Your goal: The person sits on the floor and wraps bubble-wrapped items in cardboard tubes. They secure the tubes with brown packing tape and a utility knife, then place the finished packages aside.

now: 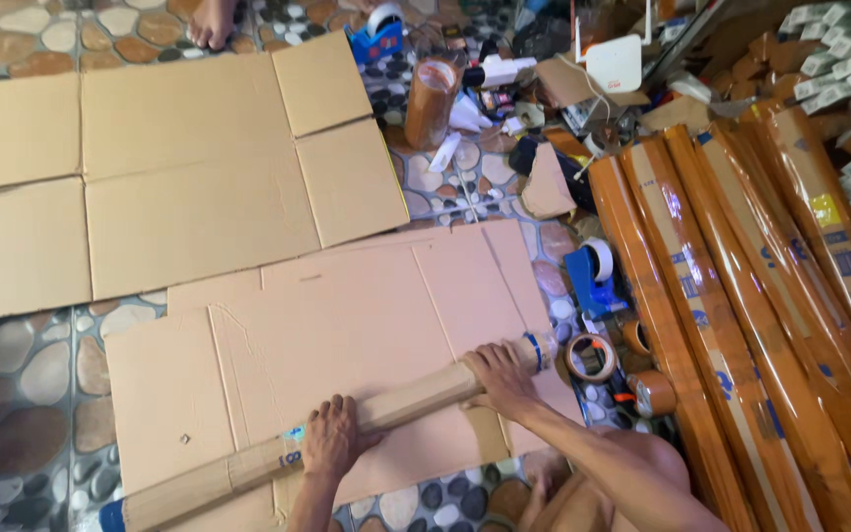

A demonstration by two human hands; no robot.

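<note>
Two hands press a long cardboard tube (347,433) lying on a flattened box (347,335): left hand (332,438) fingers spread over it, right hand (499,379) fingers curled around it. Tape rolls (591,357) lie at three o'clock.

A long cardboard-wrapped roll (347,433) lies slantwise on the near flattened carton (347,335), the left hand (332,438) and right hand (499,379) on it, with a second flattened carton (169,167) beyond at far left, tape rolls (591,357) just right, and long wrapped rolls (760,325) stacked at right.
</note>
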